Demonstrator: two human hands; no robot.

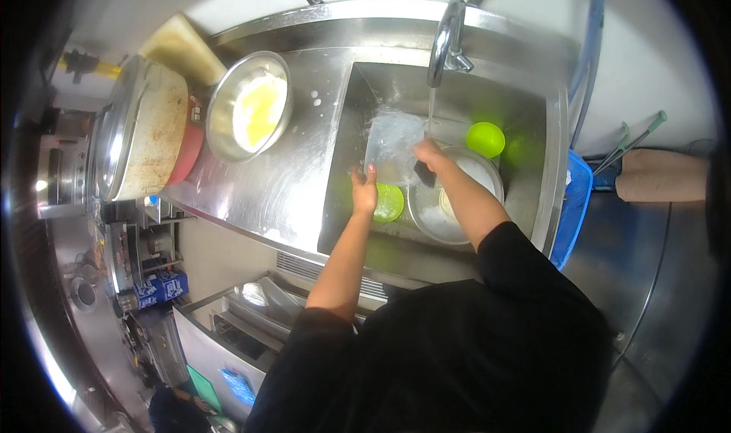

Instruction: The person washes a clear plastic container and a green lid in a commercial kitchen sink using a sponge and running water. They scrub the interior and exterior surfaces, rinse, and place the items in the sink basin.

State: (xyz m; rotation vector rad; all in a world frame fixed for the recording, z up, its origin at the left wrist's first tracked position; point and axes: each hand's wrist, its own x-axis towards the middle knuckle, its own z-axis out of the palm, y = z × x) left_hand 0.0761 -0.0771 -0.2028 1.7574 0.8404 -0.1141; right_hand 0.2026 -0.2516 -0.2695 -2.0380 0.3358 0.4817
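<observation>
Inside the stainless steel sink (525, 204), my left hand (364, 194) grips the near left corner of a translucent rectangular plastic container or lid (394, 141). My right hand (431, 152) is closed around a dark scrubbing pad (424, 174) at the right side of that plastic piece. A thin stream of water runs from the faucet (441, 44) close to my right hand. Below the plastic, a lime green bowl (389, 203) sits beside my left hand. Partly hidden by my right forearm is a large round metal bowl (420, 219) with whitish, sudsy contents.
Another green bowl (485, 140) lies at the sink's far right. On the left drainboard (274, 193) stand a steel bowl (220, 130) with yellow and white contents, a large stained pot (151, 136) and a cutting board (183, 47). A blue bin (577, 204) is right of the sink. Another person (177, 410) works lower left.
</observation>
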